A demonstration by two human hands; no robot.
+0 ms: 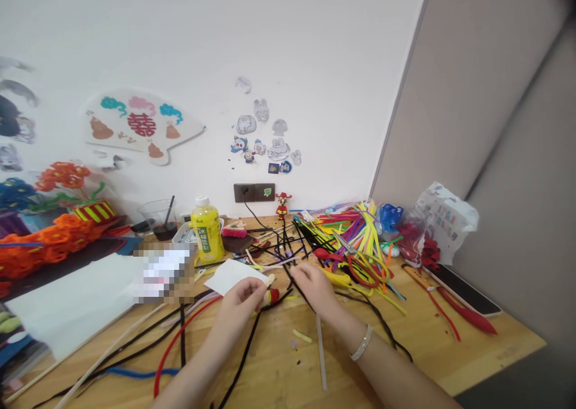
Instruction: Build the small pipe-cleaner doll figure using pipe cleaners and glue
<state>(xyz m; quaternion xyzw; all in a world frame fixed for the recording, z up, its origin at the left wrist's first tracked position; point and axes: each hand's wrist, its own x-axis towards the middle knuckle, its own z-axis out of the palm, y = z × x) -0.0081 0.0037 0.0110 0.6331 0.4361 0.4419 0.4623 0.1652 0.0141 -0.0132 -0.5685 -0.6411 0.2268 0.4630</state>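
Observation:
My left hand (245, 298) is closed in a pinch on a small red and yellow pipe-cleaner piece (272, 296), with a pale tip showing above the fingers. A black pipe cleaner (282, 301) runs beside that piece. Just to the right, my right hand (315, 286) has its thumb and fingers pressed together near a black pipe cleaner (288, 270); what they hold, if anything, is hidden. The two hands are a short gap apart above the wooden table (274, 361). A white sheet of paper (229, 277) lies behind my left hand.
Colourful pipe cleaners (369, 241) are heaped at the back right, with scissors (344, 242) on them. A yellow drink bottle (207, 229) stands behind my left hand, and a small red figure (282, 206) near the wall. A red-handled tool (468, 313) lies by a phone (463, 290).

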